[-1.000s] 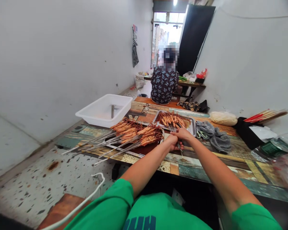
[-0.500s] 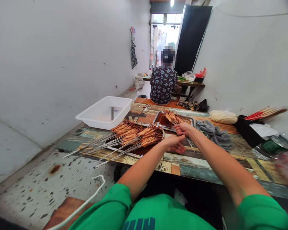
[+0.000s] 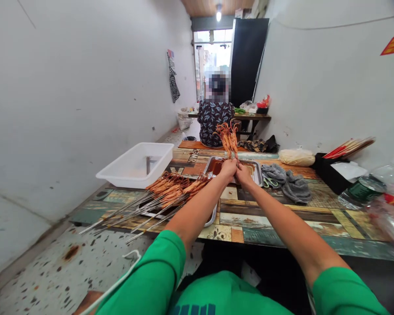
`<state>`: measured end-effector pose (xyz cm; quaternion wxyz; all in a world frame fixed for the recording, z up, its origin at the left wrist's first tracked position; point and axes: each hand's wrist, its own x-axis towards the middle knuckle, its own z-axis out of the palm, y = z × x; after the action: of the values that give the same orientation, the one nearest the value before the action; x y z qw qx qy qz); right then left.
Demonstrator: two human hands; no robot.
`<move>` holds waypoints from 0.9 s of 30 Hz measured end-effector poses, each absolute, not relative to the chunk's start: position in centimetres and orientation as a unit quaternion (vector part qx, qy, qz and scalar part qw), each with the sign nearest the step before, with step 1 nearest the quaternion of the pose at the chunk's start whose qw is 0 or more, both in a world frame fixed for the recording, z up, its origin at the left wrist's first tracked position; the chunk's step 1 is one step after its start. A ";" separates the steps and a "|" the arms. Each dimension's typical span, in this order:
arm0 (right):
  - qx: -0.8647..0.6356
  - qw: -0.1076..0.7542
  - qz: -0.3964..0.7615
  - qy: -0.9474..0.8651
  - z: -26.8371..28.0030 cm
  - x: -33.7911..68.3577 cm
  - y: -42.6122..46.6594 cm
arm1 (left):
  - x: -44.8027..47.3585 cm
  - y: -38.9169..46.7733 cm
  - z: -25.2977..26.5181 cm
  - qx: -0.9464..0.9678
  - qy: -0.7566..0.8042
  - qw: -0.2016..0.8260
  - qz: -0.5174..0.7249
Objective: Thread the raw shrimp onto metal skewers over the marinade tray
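Observation:
Both hands grip a bunch of skewers (image 3: pixel 230 139) threaded with reddish-brown, sauced meat, held upright with the food end on top. My left hand (image 3: pixel 229 168) is closed around the sticks, and my right hand (image 3: pixel 244 173) is closed on them right beside it. Thin metal stick ends show faintly below the hands. Behind them lies a metal tray (image 3: pixel 258 173) with brown sauce in it. To the left, more meat skewers (image 3: pixel 170 188) are piled on a second tray (image 3: pixel 211 220), their bare sticks jutting past the table's front-left edge.
A white plastic tub (image 3: pixel 134 175) stands at the left. To the right lie a grey cloth (image 3: pixel 295 187), a bagged pale item (image 3: pixel 296 157), a black box (image 3: pixel 330 175) with sticks and a plastic bottle (image 3: pixel 361 192). A person (image 3: pixel 216 120) sits beyond the table, back turned.
The bunch of skewers has been raised from a low slant over the sauce tray to upright. My left hand has moved up and closed on the sticks beside my right.

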<state>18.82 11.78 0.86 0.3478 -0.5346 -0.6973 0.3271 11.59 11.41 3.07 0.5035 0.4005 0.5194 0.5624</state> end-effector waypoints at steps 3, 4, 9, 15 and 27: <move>-0.539 0.401 0.298 -0.678 1.0 18.6 12.5 | 11.5 12.5 4.2 0.426 0.531 0.474 0.559; -0.538 0.417 0.290 -0.672 1.0 18.4 12.7 | 11.5 12.7 4.6 0.443 0.532 0.461 0.555; -0.531 0.481 0.260 -0.648 1.2 17.8 13.5 | 11.1 13.2 6.0 0.563 0.521 0.388 0.511; -0.506 0.527 0.237 -0.640 0.8 17.9 13.6 | 10.8 12.6 5.8 0.633 0.481 0.366 0.485; -0.515 0.493 0.229 -0.662 -2.9 18.3 12.1 | 11.5 10.6 2.8 0.688 0.493 0.281 0.452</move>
<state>18.34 12.10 -2.89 0.4931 -0.5153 -0.6624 0.2291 11.47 10.58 2.83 0.2814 0.6880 0.4928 0.4524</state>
